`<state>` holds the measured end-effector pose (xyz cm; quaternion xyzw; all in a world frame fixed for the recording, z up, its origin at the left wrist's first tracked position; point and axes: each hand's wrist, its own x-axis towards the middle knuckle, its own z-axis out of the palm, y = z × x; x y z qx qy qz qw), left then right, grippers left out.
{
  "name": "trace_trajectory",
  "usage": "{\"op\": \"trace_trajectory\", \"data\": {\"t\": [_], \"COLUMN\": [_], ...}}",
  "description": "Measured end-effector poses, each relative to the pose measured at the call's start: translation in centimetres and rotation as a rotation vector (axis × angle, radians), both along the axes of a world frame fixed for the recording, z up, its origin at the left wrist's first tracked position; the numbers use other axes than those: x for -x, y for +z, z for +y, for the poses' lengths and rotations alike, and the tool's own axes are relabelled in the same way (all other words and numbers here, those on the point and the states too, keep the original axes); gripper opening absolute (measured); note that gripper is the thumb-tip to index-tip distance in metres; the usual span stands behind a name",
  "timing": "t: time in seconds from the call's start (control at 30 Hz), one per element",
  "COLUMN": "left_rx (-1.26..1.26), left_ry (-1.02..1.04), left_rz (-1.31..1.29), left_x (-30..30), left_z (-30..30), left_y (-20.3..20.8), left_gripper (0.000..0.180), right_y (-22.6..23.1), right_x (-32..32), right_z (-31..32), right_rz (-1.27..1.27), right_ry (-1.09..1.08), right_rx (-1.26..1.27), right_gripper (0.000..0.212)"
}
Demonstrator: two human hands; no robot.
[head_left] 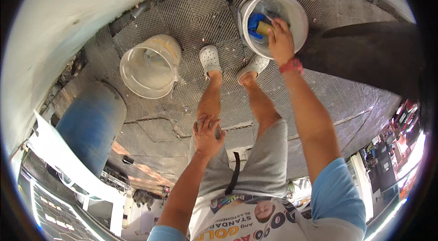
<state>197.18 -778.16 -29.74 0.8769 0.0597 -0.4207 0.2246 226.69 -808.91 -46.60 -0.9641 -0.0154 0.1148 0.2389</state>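
1. Inside the white bucket (299,17), toward its left side, lies a yellowish block (263,28), perhaps a sponge; its far end meets a crumpled blue item (255,21), whose kind cannot be told.
2. At the block's near right end is the right hand (282,40), fingers and thumb apparently pinching it. The arm enters over the near rim; the bucket's handle (240,18) lies down along the left side, presumably leaving the mouth free.
3. Well apart from the block, nearer the body, the left hand (207,136) rests on the left knee, fingers spread and holding nothing visible, probably to brace the stooping trunk.
4. Close below the white bucket stand the feet in pale clogs (210,60), set apart, likely for balance and to keep the bucket within reach.
5. Left of the feet is a translucent bucket (132,74), mouth toward the viewer, its contents unclear.
6. Farther out, at lower left, a blue barrel (86,118) occupies the ribbed floor (196,13).
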Motion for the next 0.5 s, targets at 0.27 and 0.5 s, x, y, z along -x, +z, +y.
{"op": "trace_trajectory", "data": {"t": [0.27,0.5], "left_rx": [0.338,0.584], "left_ry": [0.200,0.110], "left_rz": [-0.360,-0.561], "left_x": [-10.5,-21.8], "left_z": [-1.9,-15.7], "left_y": [9.0,28.3], "left_gripper": [0.051,0.055], "right_y": [31.8,46.9], "right_x": [7.6,17.3], "right_z": [2.5,-4.4], "right_rz": [-0.106,-0.291], "right_ry": [-0.597,-0.762], "right_rx": [-0.587,-0.916], "right_gripper": [0.031,0.025]}}
